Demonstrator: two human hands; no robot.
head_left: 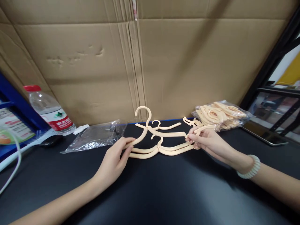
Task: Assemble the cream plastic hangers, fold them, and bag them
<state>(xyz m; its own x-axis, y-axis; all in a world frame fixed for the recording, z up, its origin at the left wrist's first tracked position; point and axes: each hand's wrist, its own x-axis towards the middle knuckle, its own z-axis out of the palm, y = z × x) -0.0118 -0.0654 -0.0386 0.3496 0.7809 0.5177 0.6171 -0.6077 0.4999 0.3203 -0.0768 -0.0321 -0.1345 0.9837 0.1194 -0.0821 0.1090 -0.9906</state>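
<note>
Between my two hands is a cream plastic clothes hanger (165,133), raised over the table with its hook up. My left hand (116,156) pinches the end of its left arm. Fingers of my right hand (206,141) are closed at the tip of its right arm, and a curved cream piece shows at that hand too. Just below lies another hanger (145,155) with doubled arms, its ends partly hidden by my hands. Behind the raised one rests a further cream hanger (169,127) on the black table.
At the back right sits a clear bag of folded cream hangers (217,114), beside a dark tablet-like device (264,136). An opened clear plastic bag (93,136) lies left, near a red-capped water bottle (50,109). Cardboard (199,56) walls the back; a white cable (17,159) curves at far left.
</note>
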